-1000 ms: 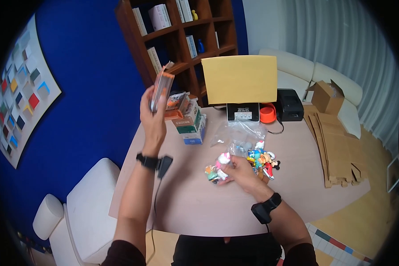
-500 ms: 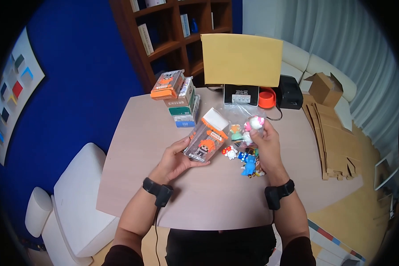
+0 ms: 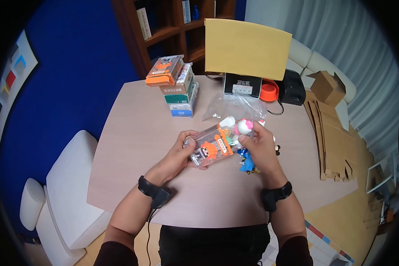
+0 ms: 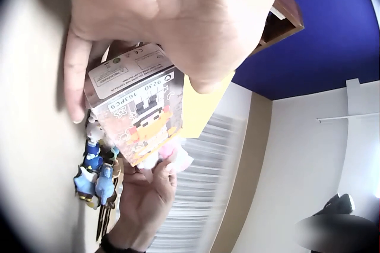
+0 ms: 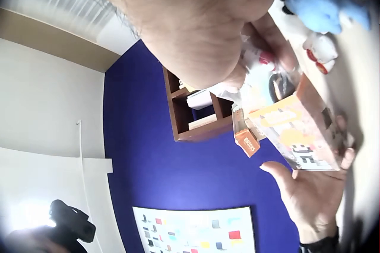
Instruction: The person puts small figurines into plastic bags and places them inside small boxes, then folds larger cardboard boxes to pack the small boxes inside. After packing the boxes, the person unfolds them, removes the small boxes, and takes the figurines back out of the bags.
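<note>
My left hand grips a clear box with orange trim, tilted so its top end points right; "BRICKS" and a pixel character are printed on it. A white flap sticks up at that end. My right hand pinches a clear bag of small toy figures, pink and white ones showing, right at the box's open end. In the right wrist view, the bag meets the opening of the box. Loose blue figures lie on the table below my right hand.
Several brick boxes stand stacked at the back left, an orange one on top. Behind the figures lies an empty-looking plastic bag. A yellow panel, an orange round object and flattened cardboard are farther back and right.
My left hand has come down from beside the stack with the box, which now lies tilted over the table. My right hand has lifted the bag of figures to the box's end.
</note>
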Tool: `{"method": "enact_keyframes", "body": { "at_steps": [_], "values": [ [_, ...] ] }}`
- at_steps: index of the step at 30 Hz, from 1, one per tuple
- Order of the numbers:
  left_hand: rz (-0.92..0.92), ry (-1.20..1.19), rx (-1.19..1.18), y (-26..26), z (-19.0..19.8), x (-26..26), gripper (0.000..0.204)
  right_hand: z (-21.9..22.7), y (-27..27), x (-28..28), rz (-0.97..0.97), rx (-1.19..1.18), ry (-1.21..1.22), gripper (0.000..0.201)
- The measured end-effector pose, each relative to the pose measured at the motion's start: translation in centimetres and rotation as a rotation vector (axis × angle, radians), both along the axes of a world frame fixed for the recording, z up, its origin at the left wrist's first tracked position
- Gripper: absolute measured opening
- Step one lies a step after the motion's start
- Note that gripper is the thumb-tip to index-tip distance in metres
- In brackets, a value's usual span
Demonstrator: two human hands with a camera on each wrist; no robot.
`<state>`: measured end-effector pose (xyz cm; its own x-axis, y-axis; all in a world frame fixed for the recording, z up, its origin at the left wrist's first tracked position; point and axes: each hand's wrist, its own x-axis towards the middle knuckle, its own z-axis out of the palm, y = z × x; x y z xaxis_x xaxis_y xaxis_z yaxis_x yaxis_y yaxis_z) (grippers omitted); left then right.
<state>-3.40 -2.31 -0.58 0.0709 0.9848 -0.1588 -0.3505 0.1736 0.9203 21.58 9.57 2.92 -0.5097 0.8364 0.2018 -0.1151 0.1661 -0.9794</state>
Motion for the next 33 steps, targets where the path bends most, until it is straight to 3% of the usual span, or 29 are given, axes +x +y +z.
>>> {"method": "enact_keyframes", "body": {
  "at_steps": [4, 6, 11, 13, 16, 17, 19, 22, 29, 31, 33],
  "values": [
    [0.052, 0.070, 0.021, -0.5, 0.7, 1.3, 0.058, -0.7, -0.2, -0.3, 0.047, -0.010, 0.001, 0.024],
    [0.141, -0.153, 0.040, -0.4, 0.3, 1.5, 0.055, -1.6, -0.8, -0.6, 0.023, 0.054, -0.027, 0.025],
    [0.184, -0.108, 0.104, -0.1, -1.4, 1.5, 0.049, -2.9, -1.3, -1.4, -0.017, 0.085, -0.114, 0.025],
    [0.186, -0.113, 0.123, -0.1, -1.3, 1.7, 0.048, -1.7, -1.3, -0.8, -0.170, 0.515, -0.414, 0.024],
    [0.168, -0.124, 0.115, -0.2, -0.9, 2.0, 0.050, -1.3, -0.9, -0.3, -0.136, 0.431, -0.504, 0.020],
    [0.159, -0.151, 0.101, -0.3, -1.0, 2.1, 0.051, -1.2, -1.1, -0.4, -0.138, 0.431, -0.507, 0.020],
    [0.147, -0.176, 0.087, -0.4, -0.9, 2.4, 0.052, -1.1, -1.8, -1.2, -0.124, 0.181, -0.303, 0.020],
    [0.151, -0.226, 0.103, -0.3, -0.8, 2.6, 0.052, -2.0, -3.0, -2.3, -0.229, 0.292, -0.280, 0.020],
    [0.180, -0.166, 0.138, -0.4, -0.6, 2.5, 0.053, -0.9, -3.7, -2.3, -0.196, 0.360, -0.282, 0.024],
    [0.187, -0.155, 0.154, -0.5, -0.5, 2.6, 0.053, -0.1, -3.7, -2.2, -0.320, 0.310, -0.199, 0.030],
    [0.191, -0.135, 0.149, -0.6, -0.4, 2.6, 0.054, -0.5, -3.6, -2.2, -0.262, 0.337, -0.182, 0.033]
  ]
}}
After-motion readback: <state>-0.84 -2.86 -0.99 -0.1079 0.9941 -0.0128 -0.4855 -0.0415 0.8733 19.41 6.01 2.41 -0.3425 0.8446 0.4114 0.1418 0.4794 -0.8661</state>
